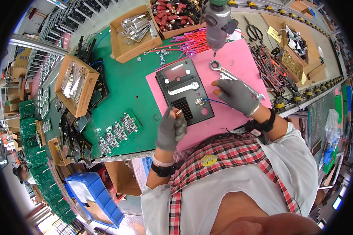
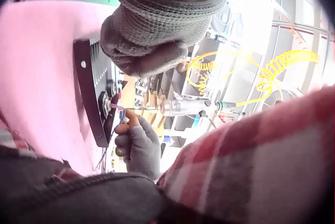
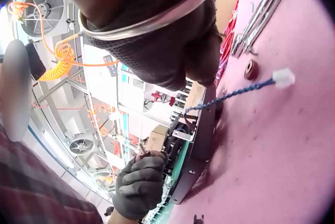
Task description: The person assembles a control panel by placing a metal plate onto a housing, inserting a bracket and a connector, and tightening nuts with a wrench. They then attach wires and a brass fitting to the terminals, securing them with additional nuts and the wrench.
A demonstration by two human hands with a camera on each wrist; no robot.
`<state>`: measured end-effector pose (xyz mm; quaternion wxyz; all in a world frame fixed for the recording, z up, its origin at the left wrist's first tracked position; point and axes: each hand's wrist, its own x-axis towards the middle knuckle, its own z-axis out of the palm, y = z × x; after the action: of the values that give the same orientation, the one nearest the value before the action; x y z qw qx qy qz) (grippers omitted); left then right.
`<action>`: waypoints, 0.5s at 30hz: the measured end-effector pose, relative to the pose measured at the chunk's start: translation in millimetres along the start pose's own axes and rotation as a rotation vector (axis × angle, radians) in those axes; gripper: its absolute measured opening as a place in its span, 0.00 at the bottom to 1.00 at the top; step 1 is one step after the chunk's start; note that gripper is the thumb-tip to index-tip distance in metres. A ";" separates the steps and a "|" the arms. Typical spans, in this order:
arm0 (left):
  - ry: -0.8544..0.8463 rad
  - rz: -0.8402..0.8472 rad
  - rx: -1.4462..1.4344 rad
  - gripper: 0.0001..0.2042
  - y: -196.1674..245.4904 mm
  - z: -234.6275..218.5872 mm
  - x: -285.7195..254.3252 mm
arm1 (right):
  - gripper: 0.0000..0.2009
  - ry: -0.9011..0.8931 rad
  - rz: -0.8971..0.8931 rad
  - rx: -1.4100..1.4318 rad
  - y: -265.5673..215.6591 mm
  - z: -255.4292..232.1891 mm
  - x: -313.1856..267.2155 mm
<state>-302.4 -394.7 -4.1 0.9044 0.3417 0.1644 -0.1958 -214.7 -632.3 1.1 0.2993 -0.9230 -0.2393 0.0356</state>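
Observation:
My gloved left hand (image 1: 169,133) is at the near left edge of a black metal panel (image 1: 197,113). Its thumb and curled fingers pinch a small brass-coloured part (image 1: 179,112), mostly covered by the glove. The panel lies on a pink mat (image 1: 239,55) and has slots and cutouts. A round metal component (image 1: 200,102) is fitted in it, with a twisted blue wire (image 3: 230,97) ending in a white connector (image 3: 283,78). Above the wire, my gloved right hand (image 1: 239,96) reaches toward the panel with loosely bent, bare-tipped fingers. A flat silver wrench-like bar (image 1: 183,88) rests on the panel.
Two wrenches (image 1: 239,80) lie beyond my right hand. A power screwdriver (image 1: 217,27) hangs over the mat. Boxes of metal parts (image 1: 135,29) and red parts (image 1: 176,15) stand behind; circuit boards (image 1: 119,133) are at left, cables (image 1: 264,70) at right.

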 end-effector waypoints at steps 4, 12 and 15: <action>0.193 0.160 0.064 0.12 2.2 -15.0 -13.7 | 0.19 -0.221 0.269 0.057 -20.7 22.8 24.0; 0.333 0.068 0.039 0.13 -3.1 -32.5 -19.2 | 0.20 -0.278 0.401 0.679 -33.1 17.3 14.7; 0.150 -0.091 0.014 0.13 -21.9 -6.7 4.7 | 0.19 -0.268 0.392 0.751 -52.4 5.0 10.5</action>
<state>-309.6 -406.3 -23.0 0.8774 0.3538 0.2455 -0.2115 -228.5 -587.7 27.7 0.5677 -0.7655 -0.0670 0.2955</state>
